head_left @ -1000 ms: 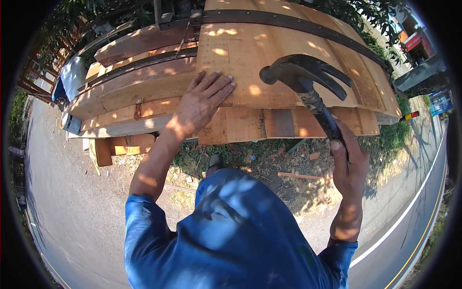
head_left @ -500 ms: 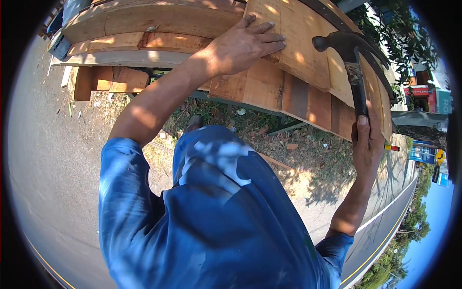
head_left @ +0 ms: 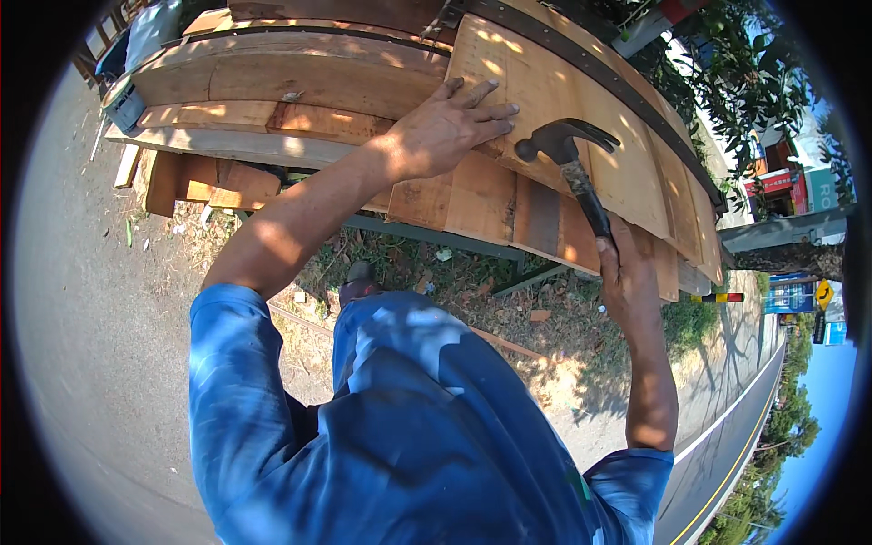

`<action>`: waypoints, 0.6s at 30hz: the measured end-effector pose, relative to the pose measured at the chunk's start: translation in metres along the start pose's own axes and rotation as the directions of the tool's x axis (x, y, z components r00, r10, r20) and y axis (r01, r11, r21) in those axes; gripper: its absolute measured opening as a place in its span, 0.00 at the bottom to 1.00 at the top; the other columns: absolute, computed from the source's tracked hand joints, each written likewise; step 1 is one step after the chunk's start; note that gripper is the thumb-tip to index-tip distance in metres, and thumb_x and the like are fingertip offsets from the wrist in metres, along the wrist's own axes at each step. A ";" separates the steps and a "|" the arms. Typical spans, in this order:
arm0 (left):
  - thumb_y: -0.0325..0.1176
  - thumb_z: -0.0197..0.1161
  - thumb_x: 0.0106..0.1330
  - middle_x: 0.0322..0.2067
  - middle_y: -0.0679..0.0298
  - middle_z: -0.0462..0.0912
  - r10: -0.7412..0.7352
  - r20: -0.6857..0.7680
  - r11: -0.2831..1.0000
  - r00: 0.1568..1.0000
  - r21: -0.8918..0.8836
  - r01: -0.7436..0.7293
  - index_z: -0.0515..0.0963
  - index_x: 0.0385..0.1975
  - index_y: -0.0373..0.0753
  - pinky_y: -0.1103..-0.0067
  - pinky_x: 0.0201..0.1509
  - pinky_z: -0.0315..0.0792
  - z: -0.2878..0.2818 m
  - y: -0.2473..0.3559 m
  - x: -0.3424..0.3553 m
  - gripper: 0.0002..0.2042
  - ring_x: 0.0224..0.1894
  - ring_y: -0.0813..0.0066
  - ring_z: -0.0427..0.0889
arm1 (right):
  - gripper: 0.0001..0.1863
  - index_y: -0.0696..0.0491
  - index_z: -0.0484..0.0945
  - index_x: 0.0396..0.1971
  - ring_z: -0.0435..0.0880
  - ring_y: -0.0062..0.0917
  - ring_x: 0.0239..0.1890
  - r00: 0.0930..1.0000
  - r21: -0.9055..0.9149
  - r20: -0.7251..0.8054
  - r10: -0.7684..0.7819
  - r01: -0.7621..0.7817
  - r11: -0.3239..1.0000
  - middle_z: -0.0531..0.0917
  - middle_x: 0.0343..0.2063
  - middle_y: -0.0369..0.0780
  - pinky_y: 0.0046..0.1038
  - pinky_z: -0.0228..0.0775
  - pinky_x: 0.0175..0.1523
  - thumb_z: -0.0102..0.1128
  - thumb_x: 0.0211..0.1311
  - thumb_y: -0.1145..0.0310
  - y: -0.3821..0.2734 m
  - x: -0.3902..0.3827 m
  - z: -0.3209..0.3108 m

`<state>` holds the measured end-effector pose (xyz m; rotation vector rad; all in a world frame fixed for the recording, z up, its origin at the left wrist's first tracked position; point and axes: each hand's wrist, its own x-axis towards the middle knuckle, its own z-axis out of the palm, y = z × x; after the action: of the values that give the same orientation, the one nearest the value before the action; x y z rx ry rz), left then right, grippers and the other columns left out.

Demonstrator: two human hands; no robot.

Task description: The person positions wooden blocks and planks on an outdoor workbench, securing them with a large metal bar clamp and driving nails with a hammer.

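My left hand (head_left: 443, 129) rests with fingers spread near the left edge of a pale wooden board (head_left: 581, 86). In my right hand (head_left: 627, 271) is a claw hammer (head_left: 570, 159), gripped by its dark, worn handle. Its head hangs over the boards just right of my left fingers, the striking face toward that hand and the claw pointing right. Whether the hammer touches the wood I cannot tell. Below the pale board, a row of short reddish-brown planks (head_left: 486, 195) lies side by side. No nail can be made out under the hammer.
Long thick timbers (head_left: 300, 77) lie stacked to the left, with a small can (head_left: 123, 103) at their end. A dark metal strip (head_left: 599, 54) runs across the boards. Green metal legs (head_left: 531, 277) stand under the bench. A tree (head_left: 745, 91) and a road (head_left: 740, 454) are to the right.
The hammer and my right hand have moved left, bringing the hammer head close to my left hand. My left hand stays spread on the board. The view has shifted slightly.
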<state>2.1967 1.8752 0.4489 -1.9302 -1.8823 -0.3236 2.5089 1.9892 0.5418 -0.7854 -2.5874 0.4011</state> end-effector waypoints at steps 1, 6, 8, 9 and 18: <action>0.30 0.56 0.65 0.70 0.71 0.64 0.001 0.001 1.000 1.000 -0.012 -0.001 0.68 0.66 0.48 0.59 0.77 0.51 0.001 -0.002 0.000 0.26 0.75 0.64 0.54 | 0.19 0.48 0.74 0.61 0.78 0.38 0.20 0.990 -0.184 0.110 -0.083 0.102 0.978 0.82 0.23 0.43 0.36 0.69 0.28 0.53 0.73 0.64 -0.003 0.003 0.001; 0.31 0.55 0.66 0.71 0.69 0.61 -0.069 0.027 0.996 0.997 -0.053 0.071 0.69 0.65 0.48 0.57 0.77 0.49 -0.005 -0.005 -0.007 0.25 0.76 0.63 0.52 | 0.20 0.54 0.74 0.59 0.73 0.25 0.20 0.971 0.048 -0.032 -0.236 0.238 0.970 0.78 0.24 0.37 0.28 0.64 0.26 0.51 0.73 0.60 0.005 0.002 -0.007; 0.31 0.55 0.66 0.71 0.68 0.60 -0.111 0.021 0.991 0.994 -0.080 0.112 0.69 0.65 0.48 0.57 0.77 0.48 -0.006 0.003 -0.007 0.24 0.76 0.62 0.51 | 0.23 0.57 0.73 0.60 0.68 0.18 0.17 0.996 0.246 0.068 -0.056 0.037 0.969 0.72 0.19 0.34 0.22 0.60 0.24 0.52 0.73 0.59 0.017 -0.020 -0.005; 0.31 0.56 0.65 0.71 0.64 0.61 -0.123 -0.038 0.988 0.992 -0.094 0.119 0.70 0.64 0.48 0.57 0.77 0.49 -0.009 0.008 -0.006 0.24 0.75 0.61 0.52 | 0.26 0.57 0.72 0.61 0.66 0.15 0.17 0.999 0.383 0.029 -0.016 0.003 0.924 0.71 0.19 0.33 0.19 0.57 0.23 0.54 0.71 0.55 0.024 -0.027 -0.001; 0.36 0.67 0.55 0.54 0.53 0.76 -0.339 -0.484 0.924 0.806 -0.332 0.190 0.75 0.55 0.38 0.62 0.72 0.62 0.005 0.038 -0.041 0.25 0.63 0.57 0.71 | 0.25 0.58 0.77 0.52 0.84 0.33 0.34 0.982 -0.011 0.191 -0.004 0.006 1.000 0.85 0.37 0.45 0.32 0.76 0.43 0.65 0.60 0.57 0.100 -0.074 0.046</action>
<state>2.2318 1.8405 0.4211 -1.4891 -1.7742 -1.1373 2.5903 2.0190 0.4417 -0.7787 -2.7707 0.4815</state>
